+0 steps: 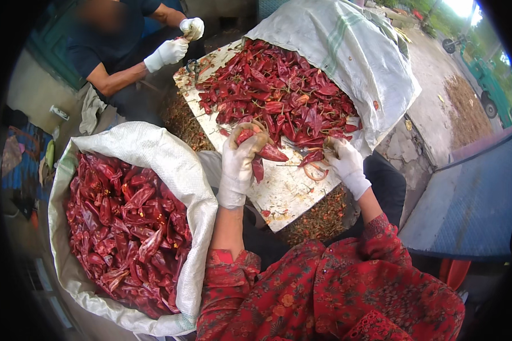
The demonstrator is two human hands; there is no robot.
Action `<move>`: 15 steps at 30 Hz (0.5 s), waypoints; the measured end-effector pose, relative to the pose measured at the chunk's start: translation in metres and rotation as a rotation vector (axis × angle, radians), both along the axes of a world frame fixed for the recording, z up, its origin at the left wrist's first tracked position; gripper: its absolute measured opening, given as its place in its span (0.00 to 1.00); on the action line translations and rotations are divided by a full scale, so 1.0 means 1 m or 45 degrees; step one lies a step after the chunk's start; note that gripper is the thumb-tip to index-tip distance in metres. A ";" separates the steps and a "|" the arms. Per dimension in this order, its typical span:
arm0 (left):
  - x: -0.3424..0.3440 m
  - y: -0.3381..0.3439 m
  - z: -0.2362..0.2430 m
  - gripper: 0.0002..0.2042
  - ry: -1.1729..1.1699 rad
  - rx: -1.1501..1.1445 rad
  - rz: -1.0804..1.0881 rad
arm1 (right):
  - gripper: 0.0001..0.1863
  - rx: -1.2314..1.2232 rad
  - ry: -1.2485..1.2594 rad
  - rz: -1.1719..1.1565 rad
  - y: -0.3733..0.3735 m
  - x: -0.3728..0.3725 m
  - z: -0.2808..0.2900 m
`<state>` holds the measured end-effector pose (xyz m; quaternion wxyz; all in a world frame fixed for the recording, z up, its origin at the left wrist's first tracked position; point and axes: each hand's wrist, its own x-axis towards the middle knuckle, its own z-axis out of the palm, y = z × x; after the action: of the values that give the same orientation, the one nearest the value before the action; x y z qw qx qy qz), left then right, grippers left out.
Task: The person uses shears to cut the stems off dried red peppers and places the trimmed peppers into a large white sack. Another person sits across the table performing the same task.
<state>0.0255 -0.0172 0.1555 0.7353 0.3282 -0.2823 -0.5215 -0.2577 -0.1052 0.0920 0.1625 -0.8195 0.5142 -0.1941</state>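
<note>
I am holding a small bunch of dried red chillies [261,152] in my left hand [237,165], my gloved fingers curled shut around their upper ends so that the pointed tips are hanging out toward 4 o'clock. My right hand [345,163] is also closed, gripping what appears to be a pair of scissors [316,167] with orange loops; the blades are partly hidden among the pods, so I cannot tell how far they are open. Both hands are working over the near edge of the white tabletop [284,193], just below the large chilli heap [279,91].

Handling judgement: these pods are looking light, dry and thin-walled, with wrinkled skins. They are likely to be brittle, cracking or shedding seed if squeezed hard. I am therefore judging the best hold to be on the firmer shoulder near the stem, with light pressure, leaving the stem end exposed. The gloves are probably reducing slip on the waxy skin.

At 9 o'clock from my left hand, an open white woven sack [182,170] is holding more chillies. At 11 o'clock, across the tabletop, a second person's gloved hands [176,42] are working separately.
</note>
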 end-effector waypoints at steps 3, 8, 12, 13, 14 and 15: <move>-0.005 -0.008 -0.010 0.10 -0.023 0.022 -0.087 | 0.34 -0.345 0.060 0.039 -0.025 0.033 -0.009; -0.015 -0.017 -0.019 0.10 -0.031 0.136 -0.147 | 0.23 -0.610 0.372 0.214 -0.058 0.064 -0.014; -0.020 -0.021 -0.024 0.10 -0.106 0.188 -0.190 | 0.09 -0.573 -0.192 0.128 -0.061 0.067 0.009; -0.024 -0.021 -0.022 0.10 -0.216 0.248 -0.188 | 0.09 -0.485 -0.320 0.073 -0.057 0.064 0.015; -0.030 -0.021 -0.026 0.11 -0.429 0.258 -0.112 | 0.09 -0.472 -0.359 0.049 -0.049 0.065 0.030; -0.034 -0.023 -0.033 0.13 -0.599 0.237 -0.053 | 0.10 -0.388 -0.485 0.042 -0.046 0.066 0.035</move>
<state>-0.0090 -0.0398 0.1228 0.6050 0.5009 -0.4032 -0.4695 -0.1916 -0.1517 0.1268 0.1341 -0.7915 0.4254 -0.4177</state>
